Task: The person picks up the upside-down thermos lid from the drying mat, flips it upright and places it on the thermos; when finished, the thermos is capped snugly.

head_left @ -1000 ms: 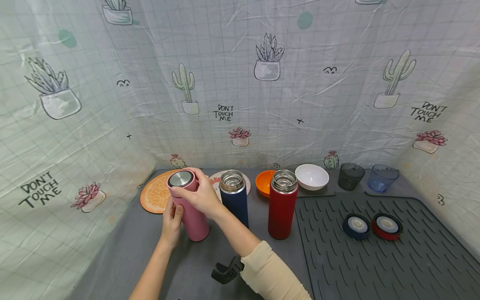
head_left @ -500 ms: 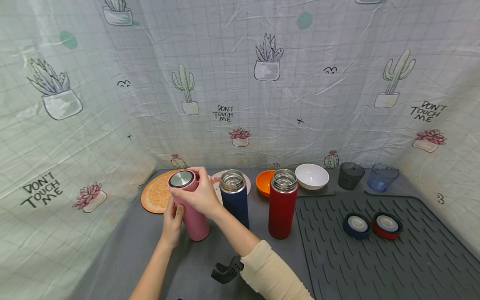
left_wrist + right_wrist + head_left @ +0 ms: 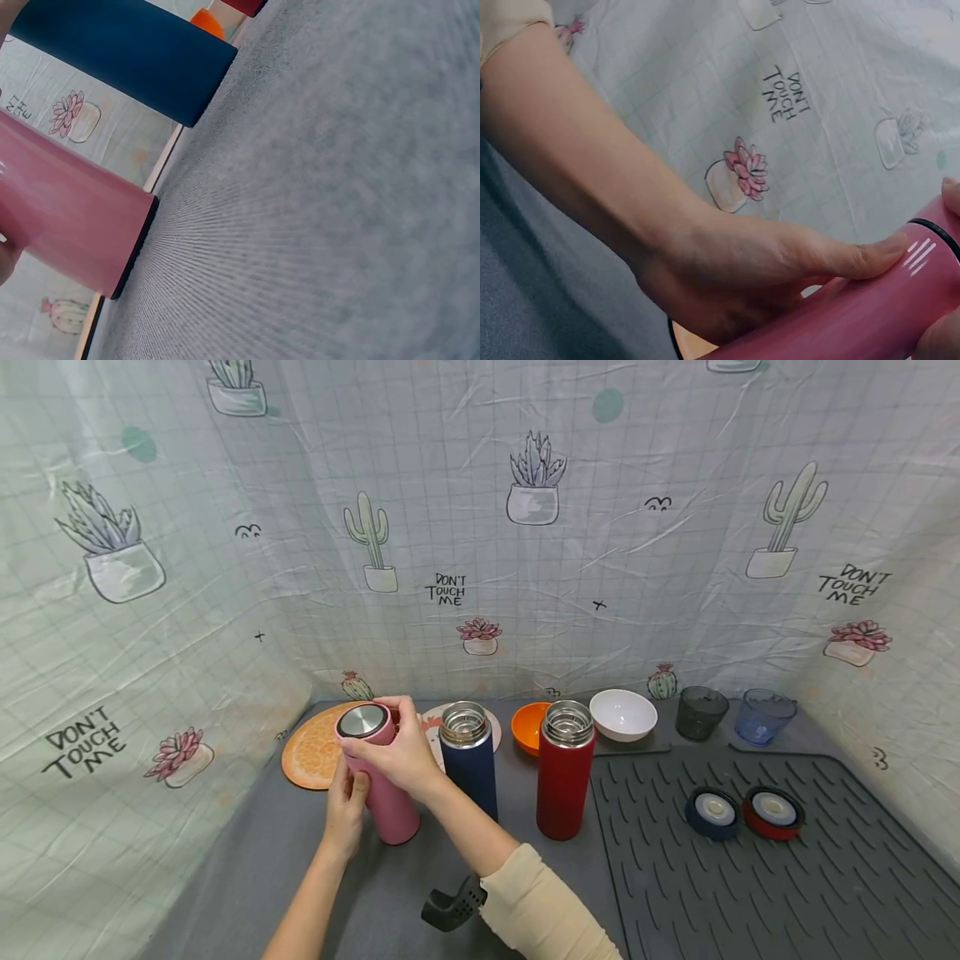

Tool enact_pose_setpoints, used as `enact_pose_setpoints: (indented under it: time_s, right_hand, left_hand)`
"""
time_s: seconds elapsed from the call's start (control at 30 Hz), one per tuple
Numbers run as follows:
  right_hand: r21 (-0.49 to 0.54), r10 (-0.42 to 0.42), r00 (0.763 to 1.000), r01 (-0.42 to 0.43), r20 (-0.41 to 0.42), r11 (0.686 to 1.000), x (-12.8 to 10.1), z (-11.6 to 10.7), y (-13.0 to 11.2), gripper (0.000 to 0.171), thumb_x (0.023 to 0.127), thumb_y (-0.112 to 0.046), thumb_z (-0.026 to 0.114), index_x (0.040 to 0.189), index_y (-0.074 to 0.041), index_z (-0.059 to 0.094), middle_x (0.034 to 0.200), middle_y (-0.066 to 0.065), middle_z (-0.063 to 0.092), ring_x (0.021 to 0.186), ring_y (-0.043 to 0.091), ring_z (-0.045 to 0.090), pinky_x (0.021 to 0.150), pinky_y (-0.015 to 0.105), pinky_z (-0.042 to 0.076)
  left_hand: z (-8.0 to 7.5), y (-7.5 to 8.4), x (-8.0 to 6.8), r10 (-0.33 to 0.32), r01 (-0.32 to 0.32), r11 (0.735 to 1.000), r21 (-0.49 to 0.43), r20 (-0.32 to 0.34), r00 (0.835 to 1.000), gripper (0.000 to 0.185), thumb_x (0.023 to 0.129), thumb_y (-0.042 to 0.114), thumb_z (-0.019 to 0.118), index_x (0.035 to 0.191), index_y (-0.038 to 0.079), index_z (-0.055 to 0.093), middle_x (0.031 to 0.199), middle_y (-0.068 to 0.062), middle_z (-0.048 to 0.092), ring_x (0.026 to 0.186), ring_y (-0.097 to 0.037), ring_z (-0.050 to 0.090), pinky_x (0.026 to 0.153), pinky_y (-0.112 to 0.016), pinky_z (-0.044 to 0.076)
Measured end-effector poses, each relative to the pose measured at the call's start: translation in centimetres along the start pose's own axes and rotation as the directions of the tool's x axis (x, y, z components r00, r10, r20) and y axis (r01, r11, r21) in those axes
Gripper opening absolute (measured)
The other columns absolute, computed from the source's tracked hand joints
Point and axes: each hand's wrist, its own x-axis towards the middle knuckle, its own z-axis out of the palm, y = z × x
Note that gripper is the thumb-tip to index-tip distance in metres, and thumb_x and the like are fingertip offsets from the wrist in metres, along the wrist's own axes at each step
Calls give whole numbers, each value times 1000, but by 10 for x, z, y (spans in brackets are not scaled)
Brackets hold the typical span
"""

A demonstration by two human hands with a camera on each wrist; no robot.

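Observation:
A pink thermos bottle (image 3: 395,817) stands upright on the grey table at left, its pink screw lid (image 3: 363,721) with a steel top seated on it. My left hand (image 3: 344,817) grips the body from the left, the thumb across its front. From the right, my right hand (image 3: 405,752) holds the lid, thumb in front and fingers behind. In the right wrist view the left hand (image 3: 727,270) wraps the body, its thumb close below the black seam. The left wrist view has the bottle's base (image 3: 90,217) on the cloth.
Lidless navy (image 3: 472,768) and red (image 3: 564,789) thermos bottles stand to the right. Their lids, navy (image 3: 712,812) and red (image 3: 774,812), lie upturned on a ribbed mat (image 3: 690,893). Behind are an orange plate (image 3: 311,756), orange bowl (image 3: 527,727), white bowl (image 3: 624,714) and two cups (image 3: 701,714).

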Motion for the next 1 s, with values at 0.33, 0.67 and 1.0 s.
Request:
enact_pose_setpoints:
  time_s: [0.33, 0.67, 1.0]
  right_hand:
    - [-67, -4, 1000, 5, 11, 998, 0, -2, 7, 52, 83, -14, 65, 129, -4, 44, 118, 7, 46, 103, 12, 49, 80, 23, 47]
    - [-74, 21, 1000, -20, 20, 997, 0, -2, 7, 55, 80, -16, 69, 128, -11, 42, 113, 3, 46, 101, 10, 48, 78, 23, 47]
    - [-93, -25, 1000, 23, -12, 995, 2, -1, 8, 58, 73, -15, 76, 119, -10, 40, 107, 0, 48, 90, 8, 55, 73, 23, 50]
  left_hand:
    - [2, 1, 0, 20, -20, 1000, -3, 1, 1000, 48, 97, 26, 44, 142, 13, 32, 123, -1, 49, 103, -13, 49, 81, -20, 43]
    - [0, 1, -2, 9, -9, 1000, -5, -14, 1000, 47, 97, 25, 45, 141, 14, 33, 120, 2, 51, 102, -11, 50, 80, -19, 43]
    - [1, 1, -1, -6, 5, 1000, -29, -15, 1000, 43, 96, 24, 47, 137, 16, 37, 118, 1, 51, 100, -11, 50, 79, -20, 44]
